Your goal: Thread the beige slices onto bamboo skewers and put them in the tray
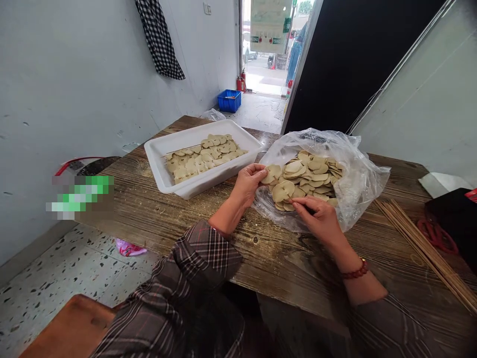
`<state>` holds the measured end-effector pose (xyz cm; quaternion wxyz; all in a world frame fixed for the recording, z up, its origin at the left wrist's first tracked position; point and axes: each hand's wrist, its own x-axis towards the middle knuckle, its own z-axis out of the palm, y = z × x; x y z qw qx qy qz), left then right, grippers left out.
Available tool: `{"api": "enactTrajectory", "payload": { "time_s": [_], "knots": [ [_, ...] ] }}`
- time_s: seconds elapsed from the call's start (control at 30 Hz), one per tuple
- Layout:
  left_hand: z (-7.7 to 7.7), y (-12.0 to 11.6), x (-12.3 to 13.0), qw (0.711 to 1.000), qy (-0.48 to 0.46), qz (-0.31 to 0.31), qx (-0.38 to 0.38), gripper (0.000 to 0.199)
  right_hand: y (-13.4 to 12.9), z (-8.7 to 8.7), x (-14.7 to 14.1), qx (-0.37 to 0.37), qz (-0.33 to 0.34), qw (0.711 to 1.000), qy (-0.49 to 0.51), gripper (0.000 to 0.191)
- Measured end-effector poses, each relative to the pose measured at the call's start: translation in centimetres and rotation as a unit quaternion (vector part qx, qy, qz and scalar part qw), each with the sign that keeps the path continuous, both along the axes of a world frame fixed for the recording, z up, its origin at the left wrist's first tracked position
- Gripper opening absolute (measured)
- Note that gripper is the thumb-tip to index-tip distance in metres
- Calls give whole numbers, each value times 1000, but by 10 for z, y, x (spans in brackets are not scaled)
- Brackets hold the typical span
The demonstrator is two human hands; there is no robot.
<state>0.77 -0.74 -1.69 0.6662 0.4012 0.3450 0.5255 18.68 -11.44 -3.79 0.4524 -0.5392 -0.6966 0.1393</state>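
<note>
My left hand point(246, 186) pinches a thin beige round slice point(273, 172) between thumb and fingers, at the left edge of an open clear plastic bag point(359, 186). Beside it, my right hand point(321, 218) is closed on a thin bamboo skewer point(290, 199). Another beige slice point(282, 190) appears to be threaded on that skewer's far end. Under and behind both hands, a heap of loose slices point(315, 171) fills the bag; their exact food kind is unclear. To the left, a white plastic tray point(162, 180) holds rows of skewered slices point(203, 161).
A bundle of bamboo skewers point(428, 253) lies on the right of the wooden table point(149, 219), near red-handled scissors point(436, 233) and a black object point(452, 219). A blue crate point(229, 101) stands on the floor by the glass door. A wooden stool point(70, 328) is at lower left.
</note>
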Motion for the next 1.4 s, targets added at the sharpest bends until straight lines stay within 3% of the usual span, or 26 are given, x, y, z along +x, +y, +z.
{"api": "enactTrajectory", "payload": {
  "time_s": [0.63, 0.83, 1.1, 1.27, 1.4],
  "knots": [
    [-6, 1, 2, 991, 71, 31, 108, 16, 1, -3, -1, -26, -3, 999, 22, 21],
    [-3, -4, 4, 991, 77, -28, 102, 19, 1, -1, -1, -38, -18, 998, 44, 21],
    [-6, -2, 2, 994, -41, -101, -30, 39, 1, -1, -1, -82, -24, 989, 118, 23],
    [-6, -6, 4, 983, -73, -168, -33, 33, 1, 0, -3, -90, -9, 988, 128, 24],
    [-4, -11, 7, 980, -80, -180, -28, 32, 1, 0, -4, -72, -15, 993, 91, 23]
  ]
}}
